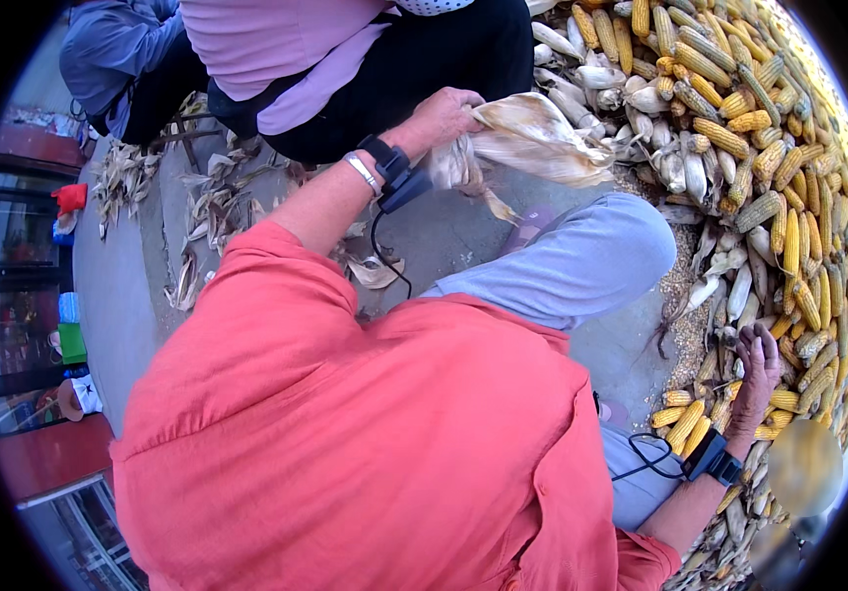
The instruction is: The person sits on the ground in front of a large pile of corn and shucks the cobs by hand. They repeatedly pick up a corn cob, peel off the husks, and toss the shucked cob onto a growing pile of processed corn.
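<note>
My left hand [444, 118] grips a bunch of dry corn husks [542, 140] that spreads out to the right over the concrete floor [461, 236]. At the lower right, my right hand [758, 362] is raised over the edge of the corn pile, its fingers loosely apart, with nothing visible in it. Husked yellow ears of corn [688, 425] lie beside that hand. Unhusked ears in pale husks [740, 292] lie just beyond its fingertips. Black devices are strapped to both wrists, each with a cable.
A large pile of husked corn cobs [801, 185] rises along the right side. Loose kernels [682, 318] line its foot. A person in a pink top [283, 44] and another in blue [121, 59] sit at the top left. Discarded husks [220, 210] litter the floor near them.
</note>
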Motion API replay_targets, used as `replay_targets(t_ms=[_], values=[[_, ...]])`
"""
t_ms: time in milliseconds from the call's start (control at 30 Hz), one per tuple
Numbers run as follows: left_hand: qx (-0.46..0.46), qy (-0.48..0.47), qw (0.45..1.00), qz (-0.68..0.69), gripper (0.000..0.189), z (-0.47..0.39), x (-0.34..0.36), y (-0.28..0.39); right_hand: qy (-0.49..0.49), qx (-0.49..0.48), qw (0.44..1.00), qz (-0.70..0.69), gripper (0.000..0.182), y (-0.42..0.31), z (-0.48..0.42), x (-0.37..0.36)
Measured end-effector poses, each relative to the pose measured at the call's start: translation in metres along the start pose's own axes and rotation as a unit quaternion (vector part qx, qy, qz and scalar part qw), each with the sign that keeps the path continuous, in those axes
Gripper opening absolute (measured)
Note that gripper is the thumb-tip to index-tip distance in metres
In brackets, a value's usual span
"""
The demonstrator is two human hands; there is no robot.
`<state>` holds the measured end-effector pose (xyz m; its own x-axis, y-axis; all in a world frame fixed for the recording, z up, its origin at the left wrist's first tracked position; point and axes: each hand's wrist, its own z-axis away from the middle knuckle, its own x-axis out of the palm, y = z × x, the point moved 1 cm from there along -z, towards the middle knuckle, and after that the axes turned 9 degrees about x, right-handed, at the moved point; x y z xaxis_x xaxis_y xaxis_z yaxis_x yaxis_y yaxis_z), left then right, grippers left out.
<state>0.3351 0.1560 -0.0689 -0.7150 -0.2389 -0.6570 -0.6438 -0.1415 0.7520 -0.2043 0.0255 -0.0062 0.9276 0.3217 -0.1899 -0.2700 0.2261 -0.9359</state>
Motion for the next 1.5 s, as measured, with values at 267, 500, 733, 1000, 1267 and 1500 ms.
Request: replay_targets(t_ms=[267, 500, 733, 1000, 1267, 1500], values=[[-0.367, 0.08, 0.85, -0.37, 0.028, 0.258, -0.123, -0.141, -0.027, -0.002, 0.999, 0.024, 0.038, 0.0, -0.002, 0.006], [-0.604, 0.112, 0.67, -0.416, 0.031, 0.391, -0.155, -0.165, -0.018, -0.004, 0.999, 0.026, 0.037, -0.003, 0.003, 0.015], [-0.503, -0.205, 0.761, -0.354, 0.059, 0.359, -0.134, -0.254, -0.013, 0.006, 0.999, 0.037, 0.035, -0.006, 0.001, 0.021], [-0.184, -0.033, 0.982, 0.023, 0.031, 0.102, -0.09, -0.032, 0.069, 0.065, 0.994, 0.062, 0.03, 0.026, -0.015, -0.013], [0.116, -0.231, 0.95, 0.176, 0.025, -0.012, -0.006, 0.155, 0.129, 0.171, 0.971, 0.105, 0.033, 0.071, 0.001, -0.033], [0.261, -0.271, 0.907, 0.19, 0.026, -0.059, 0.065, 0.238, 0.065, 0.282, 0.933, 0.216, 0.026, 0.085, 0.007, -0.035]])
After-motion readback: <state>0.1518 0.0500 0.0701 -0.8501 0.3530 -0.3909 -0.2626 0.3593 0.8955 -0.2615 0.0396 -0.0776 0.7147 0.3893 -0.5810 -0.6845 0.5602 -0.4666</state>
